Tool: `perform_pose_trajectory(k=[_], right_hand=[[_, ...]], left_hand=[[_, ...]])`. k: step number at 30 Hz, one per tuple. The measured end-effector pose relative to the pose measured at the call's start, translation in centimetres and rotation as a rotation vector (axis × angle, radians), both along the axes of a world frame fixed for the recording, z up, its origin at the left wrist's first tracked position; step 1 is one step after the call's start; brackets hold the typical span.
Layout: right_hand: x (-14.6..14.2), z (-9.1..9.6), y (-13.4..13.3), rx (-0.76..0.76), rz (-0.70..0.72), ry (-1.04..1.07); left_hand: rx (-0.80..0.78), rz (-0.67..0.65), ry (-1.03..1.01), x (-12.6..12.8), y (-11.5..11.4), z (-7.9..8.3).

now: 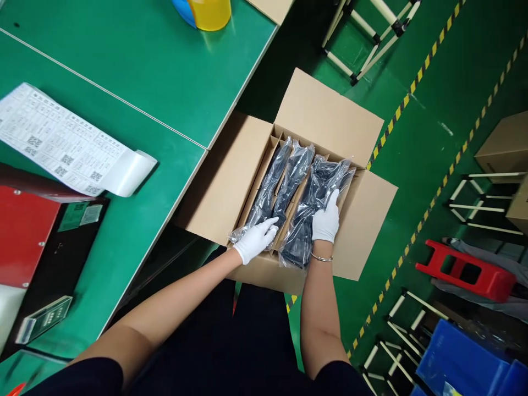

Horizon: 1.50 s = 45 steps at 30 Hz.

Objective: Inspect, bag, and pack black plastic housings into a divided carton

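An open cardboard box [284,275] holds several black parts in clear plastic bags, set between cardboard dividers. My left hand [258,240], in a white glove, is open. Its stretched fingers rest at the near end of a narrow bagged black part [293,176]. Another narrow bagged part [270,181] lies along the box's left side. In my gloved right hand [325,221] is the right edge of a wider bagged black part [307,212], one finger stretched along it; the other fingers are partly hidden. The near end of that bag overlaps the box's front rim.
Left of the box is a green table [165,71] with a printed label strip [70,143], a red-and-black device [33,231] and a yellow-blue container [210,14]. To the right are a red stool [470,269], pipe frames [482,203] and a blue bin [462,352]. Striped tape [398,113] marks the floor.
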State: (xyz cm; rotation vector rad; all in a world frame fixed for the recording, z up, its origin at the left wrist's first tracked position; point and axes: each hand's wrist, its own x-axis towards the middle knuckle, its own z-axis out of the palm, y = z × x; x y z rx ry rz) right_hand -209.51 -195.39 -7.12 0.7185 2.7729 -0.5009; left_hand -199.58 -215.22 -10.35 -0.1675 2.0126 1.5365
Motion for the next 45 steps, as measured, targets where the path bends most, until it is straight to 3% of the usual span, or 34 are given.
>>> perform_pose_trajectory(k=[4, 7, 11, 14, 17, 20, 24, 27, 29, 31, 33, 35, 38, 45], right_hand=[[-0.8, -0.4, -2.7, 0.147, 0.018, -0.013], [-0.3, -2.5, -4.8, 0.177, 0.033, -0.034], [1.1, -6.2, -6.5, 0.098, 0.156, 0.018], [1.3, -7.4, -6.4, 0.000, 0.156, 0.064], [1.0, -6.5, -6.6, -0.092, 0.107, 0.109], [0.6, -4.9, -8.3, -0.119, 0.136, 0.052], [0.1, -2.7, -10.5, -0.019, 0.077, -0.226], [0.4, -1.1, -9.0, 0.020, 0.018, -0.169], [1.0, -0.2, -6.8, -0.096, -0.029, 0.009], [1.7, 0.2, -4.5, -0.363, -0.081, 0.213], [2.1, 0.3, -2.9, -0.617, -0.114, 0.336], [2.4, 0.3, -2.1, -0.750, -0.141, 0.357], [2.6, 0.2, -2.2, -0.756, -0.150, 0.339], [2.8, 0.7, -3.1, -0.711, -0.117, 0.303]], left_hand=[[0.004, 0.005, 0.022, 0.2, -0.1, 0.0], [0.020, 0.022, 0.016, 0.3, -0.1, 0.2], [0.027, 0.014, 0.017, 0.5, -0.2, 0.5], [0.040, 0.007, 0.027, 0.8, -0.5, 0.6], [0.033, 0.025, 0.023, 1.0, -0.8, 0.6], [0.010, 0.078, 0.032, 0.8, -1.1, 0.7], [-0.030, 0.132, 0.065, 0.3, -1.4, 1.3], [-0.029, 0.200, 0.117, 0.0, -1.9, 1.4], [-0.066, 0.260, 0.184, -0.3, -2.3, 1.3], [-0.083, 0.274, 0.206, -0.5, -2.6, 1.3], [-0.018, 0.205, 0.152, -0.7, -2.7, 1.4], [0.065, 0.103, 0.074, -0.8, -2.5, 1.8], [0.106, -0.009, 0.007, -0.7, -2.2, 2.2], [0.129, -0.119, 0.046, -0.3, -2.2, 1.8]])
